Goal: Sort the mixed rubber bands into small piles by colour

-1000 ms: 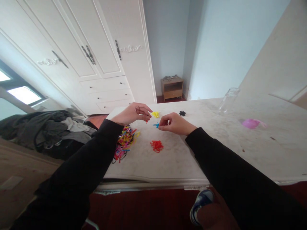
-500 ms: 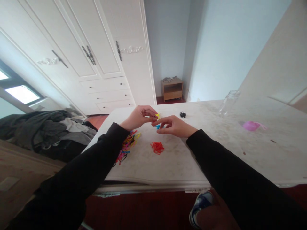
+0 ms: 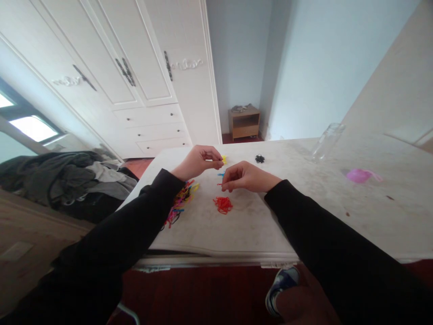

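Observation:
My right hand (image 3: pixel 244 176) is closed in a pinch, a small red rubber band (image 3: pixel 219 184) poking out from its fingertips. Just beyond those fingers lie some blue rubber bands (image 3: pixel 221 174), partly hidden by the hand. My left hand (image 3: pixel 202 161) has thumb and fingers pressed together beside a small yellow pile of rubber bands (image 3: pixel 224 159); what it pinches, if anything, is too small to tell. Nearer to me sits a red pile of rubber bands (image 3: pixel 223 205). A mixed-colour heap of rubber bands (image 3: pixel 182 198) is partly covered by my left forearm.
On the white table (image 3: pixel 250 225), a black pile of rubber bands (image 3: pixel 260 159) lies toward the far edge. To the right a clear glass bottle (image 3: pixel 327 142) stands, with a pink balloon-like object (image 3: pixel 358 175) nearer. Dark clothes (image 3: pixel 57 189) are heaped at left.
My hands have moved apart. The right one has drawn slightly toward me and closed into a pinch, a red rubber band now showing at its fingertips. The left hand has tightened its pinch.

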`<state>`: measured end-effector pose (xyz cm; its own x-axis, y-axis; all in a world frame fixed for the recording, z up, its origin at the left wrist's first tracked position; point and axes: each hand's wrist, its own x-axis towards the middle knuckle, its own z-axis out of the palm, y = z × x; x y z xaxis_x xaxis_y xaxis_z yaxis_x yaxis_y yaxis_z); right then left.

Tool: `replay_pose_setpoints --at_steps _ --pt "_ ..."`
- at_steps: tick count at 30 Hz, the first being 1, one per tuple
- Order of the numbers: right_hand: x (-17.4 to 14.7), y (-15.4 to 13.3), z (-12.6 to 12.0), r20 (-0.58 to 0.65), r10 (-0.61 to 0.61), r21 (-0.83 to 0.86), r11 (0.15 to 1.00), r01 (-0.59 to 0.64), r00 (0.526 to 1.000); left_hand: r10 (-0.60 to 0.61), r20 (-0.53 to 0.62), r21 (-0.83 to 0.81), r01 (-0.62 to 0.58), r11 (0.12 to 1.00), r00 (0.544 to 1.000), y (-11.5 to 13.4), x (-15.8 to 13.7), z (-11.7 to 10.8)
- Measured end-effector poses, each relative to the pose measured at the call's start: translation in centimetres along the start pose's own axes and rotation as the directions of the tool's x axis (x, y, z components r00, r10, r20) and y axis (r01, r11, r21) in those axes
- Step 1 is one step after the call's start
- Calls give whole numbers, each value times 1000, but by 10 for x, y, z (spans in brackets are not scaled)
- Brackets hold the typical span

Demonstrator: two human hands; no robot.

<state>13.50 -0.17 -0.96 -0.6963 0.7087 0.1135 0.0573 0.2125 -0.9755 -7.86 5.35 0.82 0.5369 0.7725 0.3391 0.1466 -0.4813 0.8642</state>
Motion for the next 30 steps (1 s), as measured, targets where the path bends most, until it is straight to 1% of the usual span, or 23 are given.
replay_pose_setpoints --at_steps 3,8,13,19,22,24,26,27,29,30 --pt "0 2 1 25 9 48 999 -10 1000 9 7 0 -9 1000 1000 -1 0 1" --pt "1 3 0 3 -3 92 996 3 1000 10 19 15 -10 1000 1000 -1 -1 1" --pt "-1 -2 0 29 -2 -32 999 3 1000 1 -12 10 -1 1000 1000 2 -2 1" --pt "-5 -5 2 55 28 -189 982 -17 998 -13 30 -6 13 1000 999 4 -2 3" --pt "-5 -7 3 68 50 -198 980 -36 996 -34 55 -25 36 999 998 3 -2 3" --pt "-4 -7 2 13 11 -189 982 -8 1000 -44 63 -40 46 998 997 3 -3 3" --pt "-3 -7 1 -120 -79 -215 975 52 990 -45 63 -53 48 997 997 3 -3 3" --pt "-3 -7 0 -207 -137 -251 964 82 969 -43 62 -55 47 997 997 3 -3 3" --pt "-2 -8 -3 -361 -257 -352 928 124 896 -36 59 -55 39 998 998 4 -3 3" --pt "-2 -8 -4 -408 -306 -401 907 132 860 -33 61 -53 36 998 998 4 -3 3"
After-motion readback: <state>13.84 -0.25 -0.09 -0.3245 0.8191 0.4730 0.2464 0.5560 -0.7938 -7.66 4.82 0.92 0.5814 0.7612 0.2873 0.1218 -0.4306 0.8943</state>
